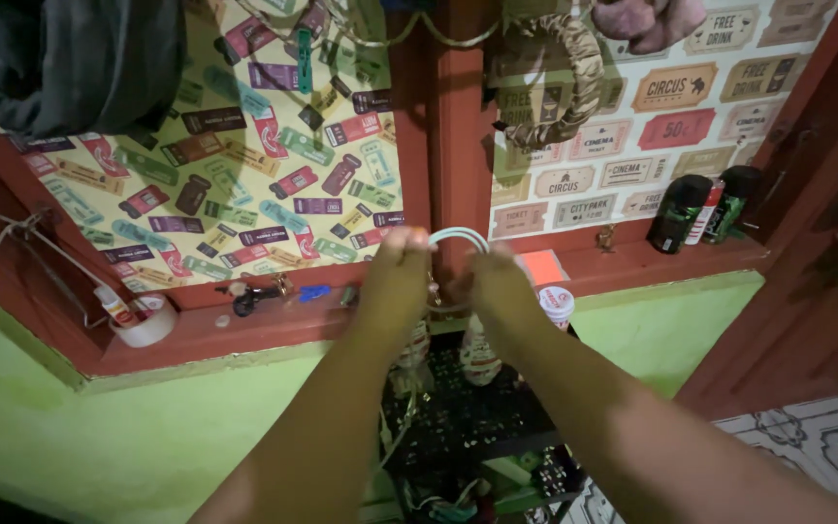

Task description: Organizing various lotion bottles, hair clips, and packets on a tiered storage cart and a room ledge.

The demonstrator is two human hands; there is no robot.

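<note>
Only one view here, the head camera looking down, so: both hands meet dead centre of the frame at the red wooden post (458,126). The left hand (396,277) and the right hand (499,288) are each pinched onto an end of a white loop (460,234) that arches between them right against the post, so both are grasping it, fingers curled in. Containers next: on the red ledge (632,264) at the right there are two dark spray cans (676,212) with green on them and a slimmer red and white tube squeezed between, all upright. Just beside the right hand stands a small white tub (557,304) with a red-printed lid; can't tell what's in it. An orange card (541,266) leans behind it. Lower left of the ledge has a roll of clear tape (147,322) and a little glue bottle (115,308) lying next to it, plus some keys (249,296) nearer the middle. The panels behind are papered with ticket-shaped labels: mixed purple, green and red ones on yellow at the left (264,175), beige and red ones at the right (652,126). Dark cloth (60,58) hangs in the upper left.
</note>
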